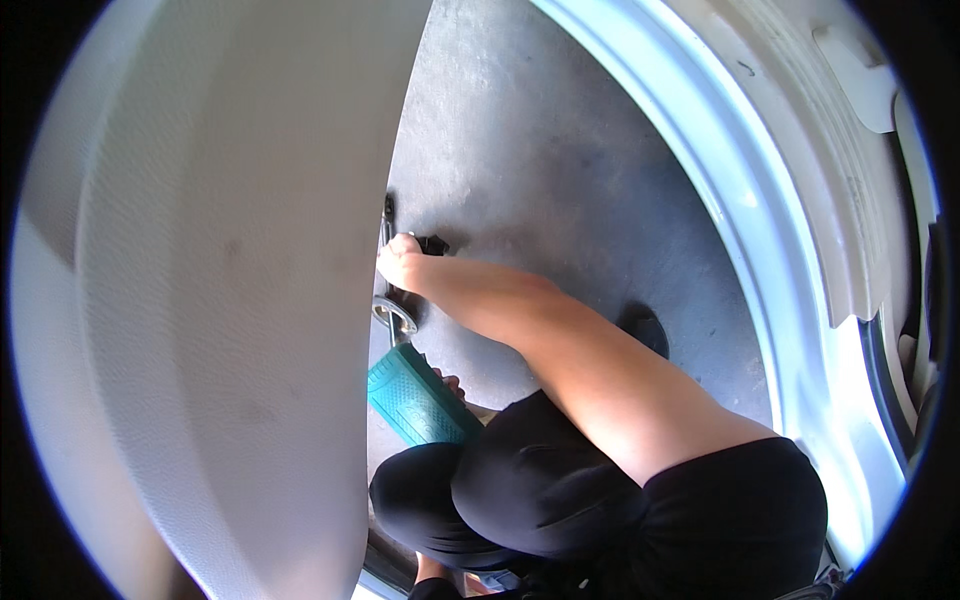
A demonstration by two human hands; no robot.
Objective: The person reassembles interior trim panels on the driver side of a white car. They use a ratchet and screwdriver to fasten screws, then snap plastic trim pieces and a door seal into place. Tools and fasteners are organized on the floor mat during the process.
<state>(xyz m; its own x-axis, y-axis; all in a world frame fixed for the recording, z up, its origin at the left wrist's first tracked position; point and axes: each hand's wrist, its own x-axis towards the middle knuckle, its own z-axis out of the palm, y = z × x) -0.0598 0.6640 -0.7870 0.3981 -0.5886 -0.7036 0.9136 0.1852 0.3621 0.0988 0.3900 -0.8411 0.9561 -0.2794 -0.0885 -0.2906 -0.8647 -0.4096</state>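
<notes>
Beside my knees is a teal, ridged, block-shaped plastic thing [418,395]; its left end is hidden by the pale panel. My left hand [452,382] shows only as fingertips curled over its right edge. A thin metal rod runs up from the teal piece to a silver ring-shaped metal part [394,315] with openings. Farther up, my right hand [399,256] is closed around something mostly hidden by the fingers and the panel. Next to that hand are a dark knob-like part [432,244] and a narrow dark metal bar [388,212].
A large beige textured panel [240,260] fills the left side, close to my arm. On the right curves a white car door frame [725,170] with pale trim. Grey floor [560,130] lies below, with a black shoe [645,330] near my right arm. My black-clad knees [545,475] are bent.
</notes>
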